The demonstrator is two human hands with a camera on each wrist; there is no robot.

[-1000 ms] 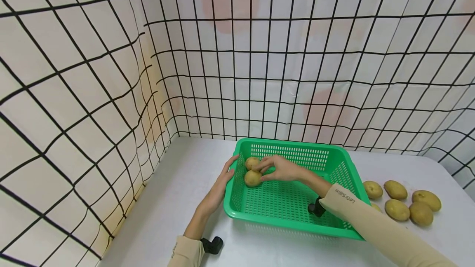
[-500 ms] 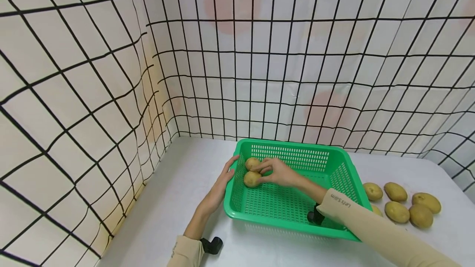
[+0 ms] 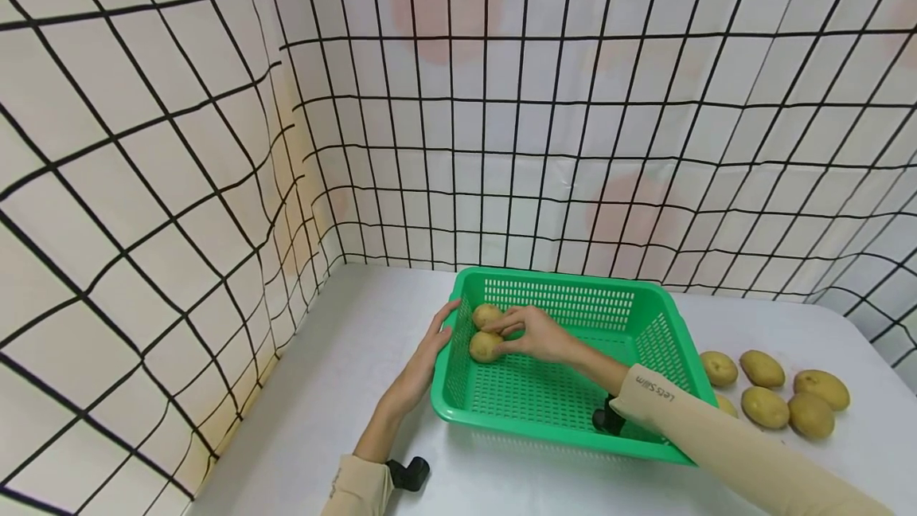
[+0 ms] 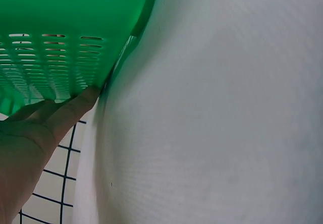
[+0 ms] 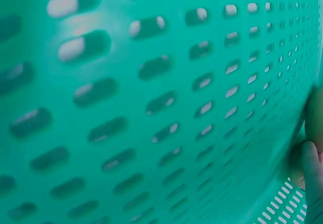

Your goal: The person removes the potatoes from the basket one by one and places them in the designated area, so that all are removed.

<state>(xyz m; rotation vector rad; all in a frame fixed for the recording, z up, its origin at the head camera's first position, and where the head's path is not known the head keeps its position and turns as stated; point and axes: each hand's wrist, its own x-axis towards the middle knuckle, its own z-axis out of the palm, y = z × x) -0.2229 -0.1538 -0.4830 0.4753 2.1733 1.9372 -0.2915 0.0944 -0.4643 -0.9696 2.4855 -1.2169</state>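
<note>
Two yellow-brown potatoes lie at the left end of a green plastic basket (image 3: 559, 438) with slotted walls. Thumb and fingers of my right hand (image 3: 540, 334) pinch the nearer potato (image 3: 484, 348) on its right side. Just behind it, the farther potato (image 3: 486, 317) is partly covered by my fingertips. My left hand (image 3: 423, 365) rests against the outside of the basket's left wall. In the left wrist view, the extended fingers (image 4: 75, 105) touch that wall under the rim. Only a thumb edge of my right hand shows in the right wrist view, beside a potato (image 5: 315, 115).
Several potatoes (image 3: 765, 408) lie on the white table (image 3: 358, 357) right of the basket, one partly hidden by its rim. Black grid netting (image 3: 501, 126) stands behind and to the left. Black wrist devices (image 3: 410, 474) hang below both sleeves.
My right hand has shifted slightly forward and left, and the nearer potato has moved a little left toward the basket wall. My left hand and the basket have stayed in place.
</note>
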